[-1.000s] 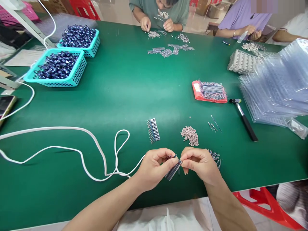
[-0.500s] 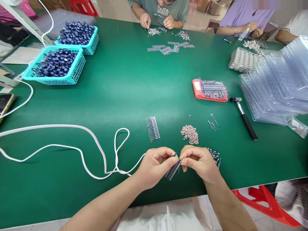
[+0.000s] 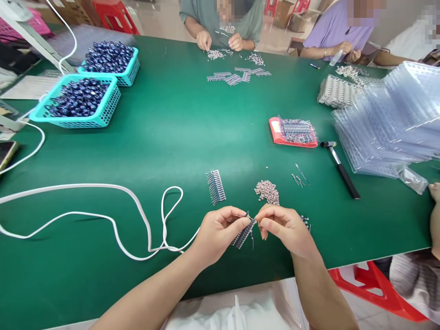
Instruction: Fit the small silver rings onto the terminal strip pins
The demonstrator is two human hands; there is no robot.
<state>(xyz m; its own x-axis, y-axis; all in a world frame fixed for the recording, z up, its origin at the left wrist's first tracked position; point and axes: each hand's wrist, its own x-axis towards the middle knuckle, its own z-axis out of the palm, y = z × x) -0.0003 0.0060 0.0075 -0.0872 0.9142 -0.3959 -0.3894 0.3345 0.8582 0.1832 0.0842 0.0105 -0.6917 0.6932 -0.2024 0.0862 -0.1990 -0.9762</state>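
My left hand pinches a strip of small dark blue and silver parts with thin wire leads between thumb and forefinger. One thin piece dangles below the strip. My right hand is closed in a pinch at the strip's upper right end; whatever is between its fingertips is too small to make out. Just beyond the hands lies a heap of small pinkish rings. A similar strip rests to its left. Partly hidden behind my right hand is a pile of small blue parts.
A white cable loops across the left. Two turquoise baskets hold dark blue pieces. Rightward lie a red-wrapped bundle, a hammer and stacked clear plastic trays. Co-workers sit opposite; another person's arm shows at the right edge.
The view has shifted slightly, so the table's things sit a little further left. A person's arm has appeared at the right edge. My right fingertips stay close to the strip's end.
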